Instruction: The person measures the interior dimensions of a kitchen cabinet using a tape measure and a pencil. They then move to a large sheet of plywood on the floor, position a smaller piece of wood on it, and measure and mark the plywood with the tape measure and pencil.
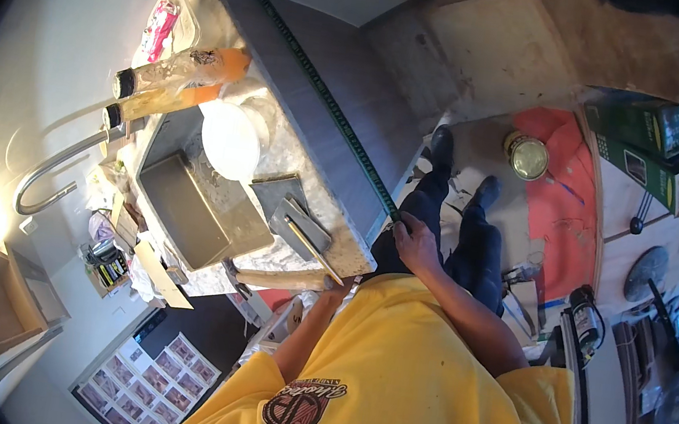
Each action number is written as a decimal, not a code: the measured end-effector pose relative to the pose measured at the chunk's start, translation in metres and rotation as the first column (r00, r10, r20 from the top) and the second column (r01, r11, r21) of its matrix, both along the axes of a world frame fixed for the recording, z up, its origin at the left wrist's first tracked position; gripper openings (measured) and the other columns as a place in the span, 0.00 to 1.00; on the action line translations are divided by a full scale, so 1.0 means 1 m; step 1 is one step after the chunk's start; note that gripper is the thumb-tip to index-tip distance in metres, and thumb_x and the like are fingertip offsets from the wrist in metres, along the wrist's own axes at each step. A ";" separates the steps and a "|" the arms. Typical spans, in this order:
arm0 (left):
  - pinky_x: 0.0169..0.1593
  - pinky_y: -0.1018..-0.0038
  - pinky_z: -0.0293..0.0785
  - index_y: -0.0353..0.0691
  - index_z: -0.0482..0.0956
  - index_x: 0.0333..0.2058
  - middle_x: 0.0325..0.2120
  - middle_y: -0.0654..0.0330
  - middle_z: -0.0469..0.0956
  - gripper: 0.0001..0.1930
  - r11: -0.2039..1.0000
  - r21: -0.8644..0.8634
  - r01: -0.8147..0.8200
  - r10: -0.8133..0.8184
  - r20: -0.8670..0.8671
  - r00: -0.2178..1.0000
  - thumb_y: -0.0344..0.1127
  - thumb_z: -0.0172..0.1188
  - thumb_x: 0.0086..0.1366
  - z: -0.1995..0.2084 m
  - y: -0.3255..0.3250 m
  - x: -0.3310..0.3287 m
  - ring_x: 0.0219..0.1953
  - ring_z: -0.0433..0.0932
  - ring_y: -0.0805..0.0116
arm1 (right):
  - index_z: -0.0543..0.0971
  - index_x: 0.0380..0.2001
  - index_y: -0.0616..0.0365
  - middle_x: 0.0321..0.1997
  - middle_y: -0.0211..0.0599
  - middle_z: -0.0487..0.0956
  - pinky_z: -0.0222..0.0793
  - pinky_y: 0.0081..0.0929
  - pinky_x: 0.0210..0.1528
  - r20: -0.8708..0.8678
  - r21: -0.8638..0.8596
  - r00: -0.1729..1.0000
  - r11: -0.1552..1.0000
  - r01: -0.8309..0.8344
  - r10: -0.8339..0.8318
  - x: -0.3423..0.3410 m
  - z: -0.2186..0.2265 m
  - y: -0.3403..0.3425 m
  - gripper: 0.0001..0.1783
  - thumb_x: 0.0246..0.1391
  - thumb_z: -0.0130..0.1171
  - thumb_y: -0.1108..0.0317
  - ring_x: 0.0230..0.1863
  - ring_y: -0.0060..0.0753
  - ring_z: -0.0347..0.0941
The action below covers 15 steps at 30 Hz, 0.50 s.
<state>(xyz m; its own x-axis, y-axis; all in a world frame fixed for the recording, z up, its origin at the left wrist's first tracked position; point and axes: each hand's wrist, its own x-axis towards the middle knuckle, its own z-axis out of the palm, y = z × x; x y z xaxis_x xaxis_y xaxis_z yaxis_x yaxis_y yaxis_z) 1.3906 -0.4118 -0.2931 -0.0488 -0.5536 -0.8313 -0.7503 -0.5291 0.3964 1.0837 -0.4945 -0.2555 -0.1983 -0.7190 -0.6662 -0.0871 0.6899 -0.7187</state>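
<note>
My right hand (416, 243) is closed around the near end of a long dark-green tape measure (326, 97), whose marked strip stretches diagonally across a grey wood-grain panel (325, 49) on the side of the counter. At the counter's near corner is my left hand (337, 294), by the handle end of a wooden-handled hammer (285, 278); its fingers are mostly hidden. A yellow pencil (312, 248) rests on dark flat tiles (277, 204) on the stained countertop (343, 251).
Beside the sink basin (187, 210) and curved faucet (47, 176) are two orange-labelled bottles (192, 67) and a round white object (231, 141). On the floor, a tin can (527, 157) stands on red sheeting (564, 214). Green boxes (643, 156) sit farther right.
</note>
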 end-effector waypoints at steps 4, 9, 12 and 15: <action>0.37 0.71 0.72 0.37 0.76 0.39 0.32 0.60 0.78 0.11 1.000 -0.024 -0.002 0.002 -0.002 1.000 0.39 0.54 0.67 -0.010 0.000 0.001 0.34 0.77 0.68 | 0.78 0.48 0.61 0.37 0.60 0.79 0.73 0.42 0.43 0.003 -0.027 1.000 1.000 -0.002 0.002 0.000 0.003 0.000 0.20 0.56 0.53 0.61 0.39 0.57 0.78; 0.36 0.72 0.72 0.37 0.76 0.38 0.31 0.61 0.78 0.10 0.998 -0.060 0.016 -0.016 -0.008 1.000 0.38 0.55 0.67 -0.021 -0.007 0.000 0.33 0.76 0.70 | 0.78 0.46 0.62 0.38 0.62 0.79 0.73 0.42 0.43 0.020 -0.021 1.000 1.000 0.002 -0.002 0.000 0.001 -0.001 0.19 0.56 0.53 0.62 0.39 0.59 0.78; 0.35 0.73 0.72 0.37 0.77 0.37 0.30 0.61 0.78 0.10 0.998 -0.051 0.031 -0.031 -0.003 1.000 0.38 0.55 0.67 -0.022 -0.001 0.001 0.32 0.76 0.71 | 0.79 0.44 0.63 0.36 0.61 0.79 0.73 0.44 0.43 0.005 -0.024 1.000 1.000 0.006 -0.006 0.000 0.002 0.000 0.18 0.56 0.53 0.62 0.39 0.60 0.77; 0.34 0.74 0.72 0.37 0.77 0.36 0.29 0.62 0.78 0.09 0.997 -0.054 0.052 -0.051 0.011 0.999 0.38 0.55 0.67 -0.029 0.006 0.005 0.31 0.76 0.72 | 0.80 0.40 0.62 0.31 0.60 0.78 0.73 0.47 0.41 -0.023 -0.061 0.997 0.995 0.076 -0.077 -0.001 0.008 -0.004 0.15 0.55 0.54 0.64 0.35 0.62 0.76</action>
<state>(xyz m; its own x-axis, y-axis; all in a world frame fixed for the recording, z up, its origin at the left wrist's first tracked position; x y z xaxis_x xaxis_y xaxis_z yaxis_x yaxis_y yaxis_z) 1.3961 -0.4059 -0.3219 -0.0706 -0.5952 -0.8005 -0.7800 -0.4672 0.4162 1.0830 -0.4981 -0.2479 -0.2704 -0.7398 -0.6161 -0.0542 0.6506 -0.7575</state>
